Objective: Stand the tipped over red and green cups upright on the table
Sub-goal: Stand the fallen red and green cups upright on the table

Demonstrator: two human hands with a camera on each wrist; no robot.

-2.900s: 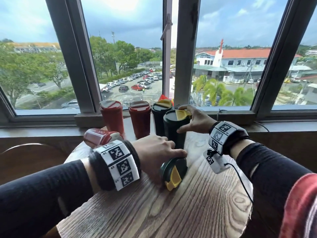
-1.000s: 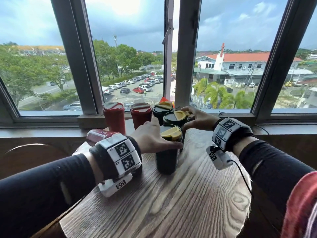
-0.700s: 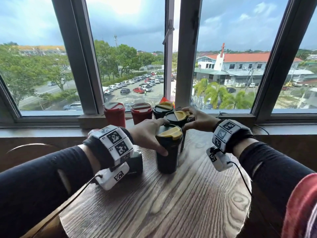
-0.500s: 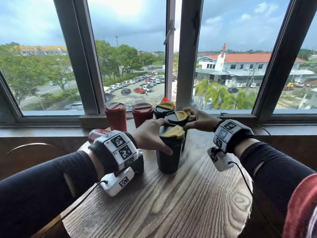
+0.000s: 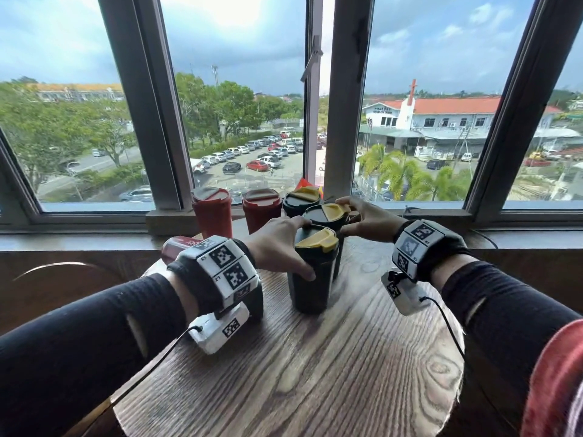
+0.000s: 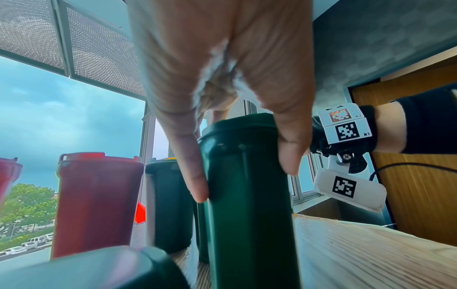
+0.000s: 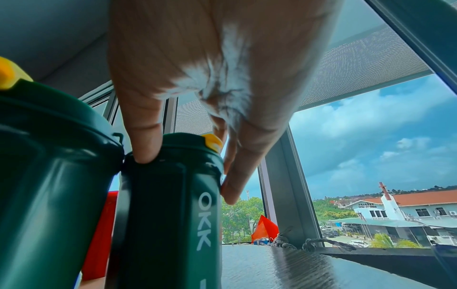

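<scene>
A dark green cup with a yellow lid flap (image 5: 315, 272) stands upright on the round wooden table (image 5: 315, 373). My left hand (image 5: 293, 247) grips it near the top, thumb and fingers round the body (image 6: 247, 215). Just behind it stands a second green cup (image 5: 326, 216), marked OKK (image 7: 170, 205); my right hand (image 5: 350, 216) holds it at the lid rim. A red cup (image 5: 179, 247) lies tipped over at the table's far left. Another dark green cup (image 5: 254, 298) lies on its side under my left wrist, mostly hidden.
Two red cups (image 5: 212, 216) (image 5: 262, 211) and one more green cup (image 5: 301, 201) stand upright in a row by the window sill (image 5: 520, 238). A chair back (image 5: 56, 269) curves at the left. Bare wood fills the near half of the table.
My left hand has lifted the tipped green cup from lying on the table to standing upright, and still holds it. My right hand has stayed on the second green cup.
</scene>
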